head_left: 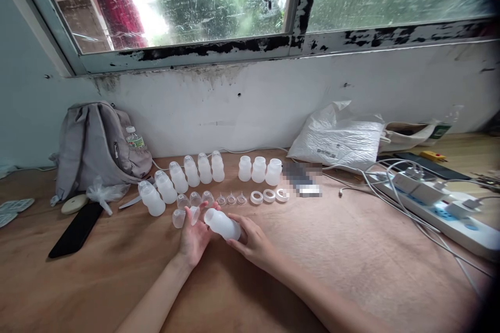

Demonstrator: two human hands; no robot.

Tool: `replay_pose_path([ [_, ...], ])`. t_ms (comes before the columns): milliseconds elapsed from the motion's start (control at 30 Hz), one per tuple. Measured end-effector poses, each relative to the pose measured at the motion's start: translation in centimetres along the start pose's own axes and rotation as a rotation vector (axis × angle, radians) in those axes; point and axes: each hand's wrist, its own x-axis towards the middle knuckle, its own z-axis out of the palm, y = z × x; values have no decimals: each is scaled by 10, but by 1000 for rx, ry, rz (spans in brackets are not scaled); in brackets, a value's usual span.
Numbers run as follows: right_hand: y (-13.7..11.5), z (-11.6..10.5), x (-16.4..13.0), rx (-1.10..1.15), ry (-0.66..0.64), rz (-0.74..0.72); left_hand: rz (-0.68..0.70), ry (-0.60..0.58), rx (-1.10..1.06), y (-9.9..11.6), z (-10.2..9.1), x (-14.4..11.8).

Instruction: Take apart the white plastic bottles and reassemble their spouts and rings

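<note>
A frosted bottle (223, 225) is held aslant above the near part of the table (351, 270), its neck pointed toward the left hand and its base toward the right. The base is gripped by the right hand (255, 243), with the fingers curled around it and the thumb on the near side. The left hand (195, 242) is turned palm up and half open; a small pale piece (194, 214) is held between its thumb and fingers, though whether it is a teat set in a ring cannot be told for certain. The bottle's neck appears bare, with nothing fitted over it.

Six capped bottles (178, 177) are lined up in a curved row at the left and can be judged finished. Three open bottles (258, 169) are stood to the right of that row, with no tops fitted. In front of them three white rings (269, 195) are laid out, three clear teats (232, 197) are set beside these, and four clear caps (195, 199) are placed farther left.

By that count, well over half of the work seems done: the held bottle is only partway, and three more are left to be fitted with teats, rings and caps.
</note>
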Motion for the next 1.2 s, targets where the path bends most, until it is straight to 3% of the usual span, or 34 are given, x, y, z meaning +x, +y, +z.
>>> replay_pose_path([
  [133, 7, 2, 3, -77, -22, 1, -35, -21, -14, -1, -2, -1],
  [400, 11, 4, 4, -133, -37, 33, -109, 218, 34, -5, -12, 10],
  [533, 11, 6, 1, -172, -28, -69, -87, 235, 31, -7, -14, 12],
  [633, 4, 3, 1, -181, 67, -185, -37, 226, 84, -10, -15, 11],
  [767, -14, -5, 5, -253, 199, -261, 10, 195, 161, -13, -14, 8],
  [1000, -34, -21, 25, -366, 104, -270, 75, 202, 246, -15, -12, 7],
  [1200, -32, -64, 79, -470, 311, -296, 128, 154, 265, -12, -11, 5],
])
